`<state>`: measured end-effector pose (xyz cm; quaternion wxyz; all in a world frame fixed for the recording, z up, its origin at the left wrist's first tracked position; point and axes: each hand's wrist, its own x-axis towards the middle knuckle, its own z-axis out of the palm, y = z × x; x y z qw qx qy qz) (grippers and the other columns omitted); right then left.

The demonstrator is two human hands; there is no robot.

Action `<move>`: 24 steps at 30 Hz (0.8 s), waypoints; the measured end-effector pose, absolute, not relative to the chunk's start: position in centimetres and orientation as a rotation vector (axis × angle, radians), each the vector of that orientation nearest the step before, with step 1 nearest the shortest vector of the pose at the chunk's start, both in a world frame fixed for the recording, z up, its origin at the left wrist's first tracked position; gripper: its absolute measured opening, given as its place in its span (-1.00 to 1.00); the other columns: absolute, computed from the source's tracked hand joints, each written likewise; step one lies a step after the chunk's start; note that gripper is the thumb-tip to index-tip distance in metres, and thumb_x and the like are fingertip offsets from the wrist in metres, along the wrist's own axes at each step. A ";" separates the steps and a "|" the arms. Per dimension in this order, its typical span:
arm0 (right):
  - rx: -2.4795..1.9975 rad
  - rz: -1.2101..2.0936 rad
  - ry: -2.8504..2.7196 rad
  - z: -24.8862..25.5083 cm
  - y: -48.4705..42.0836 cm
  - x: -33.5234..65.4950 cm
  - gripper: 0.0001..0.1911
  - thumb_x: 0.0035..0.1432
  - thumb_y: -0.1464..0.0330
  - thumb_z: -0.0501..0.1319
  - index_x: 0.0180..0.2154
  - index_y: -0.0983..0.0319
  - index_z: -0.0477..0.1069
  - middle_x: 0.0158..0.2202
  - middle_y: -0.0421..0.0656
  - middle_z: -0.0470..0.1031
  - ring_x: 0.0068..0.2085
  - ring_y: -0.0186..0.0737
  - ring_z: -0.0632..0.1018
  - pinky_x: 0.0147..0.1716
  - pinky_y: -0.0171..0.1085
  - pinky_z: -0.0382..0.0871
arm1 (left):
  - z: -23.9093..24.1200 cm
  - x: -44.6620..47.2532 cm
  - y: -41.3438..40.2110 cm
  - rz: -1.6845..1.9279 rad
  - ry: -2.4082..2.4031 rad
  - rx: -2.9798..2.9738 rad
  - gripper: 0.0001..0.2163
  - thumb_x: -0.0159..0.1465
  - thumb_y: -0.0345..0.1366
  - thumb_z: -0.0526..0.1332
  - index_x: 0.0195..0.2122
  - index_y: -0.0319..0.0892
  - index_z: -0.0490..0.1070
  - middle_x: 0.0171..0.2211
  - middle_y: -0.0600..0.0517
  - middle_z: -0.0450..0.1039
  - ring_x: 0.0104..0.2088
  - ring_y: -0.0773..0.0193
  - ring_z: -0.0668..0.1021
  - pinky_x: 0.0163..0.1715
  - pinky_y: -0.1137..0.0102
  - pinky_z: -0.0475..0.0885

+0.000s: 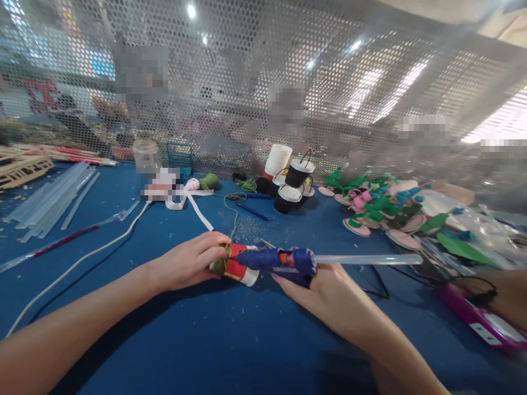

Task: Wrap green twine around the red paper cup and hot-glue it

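Lying on its side, a red and white paper cup (248, 276) has green yarn (219, 265) wound round part of it. My left hand (193, 261) is closed around the yarn-covered end. In my right hand (325, 293) is a blue glue gun (298, 260), its handle gripped and its nozzle at the cup beside my left fingers. A clear glue stick (368, 259) sticks out of the gun's back end. From the cup a strand of green yarn runs back toward a green yarn ball (209, 181). Whether the nozzle touches the yarn, I cannot tell.
Behind stand black-wrapped cups (288, 198) and a stack of white cups (278, 160) before a perforated metal screen (230, 77). Loose glue sticks (57, 200) and a white cord (86, 256) lie left. Craft flowers (374, 206) and a purple power strip (480, 321) are right, near another person's arm.
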<state>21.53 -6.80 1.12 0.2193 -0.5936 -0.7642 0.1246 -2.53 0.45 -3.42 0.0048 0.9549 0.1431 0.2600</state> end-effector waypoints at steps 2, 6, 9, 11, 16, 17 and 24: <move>-1.630 0.365 -2.120 1.2 -6.9 21.5 -0.70 0.02 0.28 0.09 -0.68 0.22 0.23 -0.71 -0.29 0.27 -0.65 -0.37 0.31 -0.68 -0.39 0.17 | -3.3 -2.5 0.4 0.814 0.443 3.000 -0.72 0.17 -0.40 0.18 -0.13 -0.27 0.14 -0.10 -0.22 0.29 -0.09 0.08 0.41 -0.13 0.21 0.43; -1.602 0.353 -2.107 1.3 -6.6 21.5 -0.65 0.06 0.23 0.07 -0.68 0.24 0.29 -0.69 -0.26 0.30 -0.63 -0.35 0.32 -0.64 -0.37 0.21 | -3.1 -2.4 0.3 0.801 0.441 3.033 -0.76 0.18 -0.40 0.16 -0.15 -0.26 0.16 -0.10 -0.21 0.29 -0.09 0.09 0.42 -0.14 0.22 0.44; -1.591 0.361 -2.115 1.4 -6.1 21.4 -0.68 0.07 0.23 0.06 -0.60 0.25 0.38 -0.66 -0.25 0.35 -0.60 -0.32 0.36 -0.60 -0.35 0.24 | -2.9 -2.3 0.1 0.799 0.447 3.071 -0.79 0.19 -0.42 0.14 -0.17 -0.27 0.17 -0.11 -0.22 0.29 -0.09 0.11 0.43 -0.15 0.26 0.45; -1.596 0.352 -2.111 1.3 -5.9 21.3 -0.70 0.07 0.24 0.06 -0.56 0.25 0.40 -0.64 -0.24 0.38 -0.58 -0.30 0.38 -0.58 -0.34 0.25 | -2.9 -2.3 0.0 0.799 0.445 3.109 -0.83 0.20 -0.41 0.12 -0.19 -0.28 0.19 -0.11 -0.23 0.30 -0.10 0.11 0.43 -0.17 0.27 0.46; -1.585 0.344 -2.071 1.3 -6.0 21.2 -0.72 0.07 0.25 0.09 -0.60 0.24 0.34 -0.63 -0.26 0.38 -0.58 -0.32 0.37 -0.58 -0.36 0.24 | -2.9 -2.3 -0.1 0.812 0.443 3.140 -0.88 0.23 -0.40 0.08 -0.21 -0.28 0.20 -0.12 -0.23 0.31 -0.11 0.12 0.44 -0.20 0.28 0.47; -1.586 0.355 -2.062 1.3 -6.1 21.2 -0.71 0.06 0.25 0.10 -0.62 0.24 0.31 -0.63 -0.27 0.36 -0.59 -0.33 0.36 -0.60 -0.36 0.22 | -2.8 -2.3 0.0 0.810 0.446 3.127 -0.87 0.23 -0.40 0.09 -0.20 -0.28 0.20 -0.12 -0.23 0.31 -0.11 0.12 0.44 -0.19 0.28 0.47; -1.577 0.392 -2.038 1.4 -6.2 21.2 -0.70 0.04 0.25 0.12 -0.65 0.23 0.25 -0.68 -0.29 0.25 -0.63 -0.39 0.25 -0.68 -0.38 0.13 | -2.9 -2.4 0.1 0.795 0.440 3.082 -0.82 0.21 -0.40 0.13 -0.17 -0.29 0.18 -0.10 -0.25 0.29 -0.09 0.09 0.43 -0.15 0.26 0.45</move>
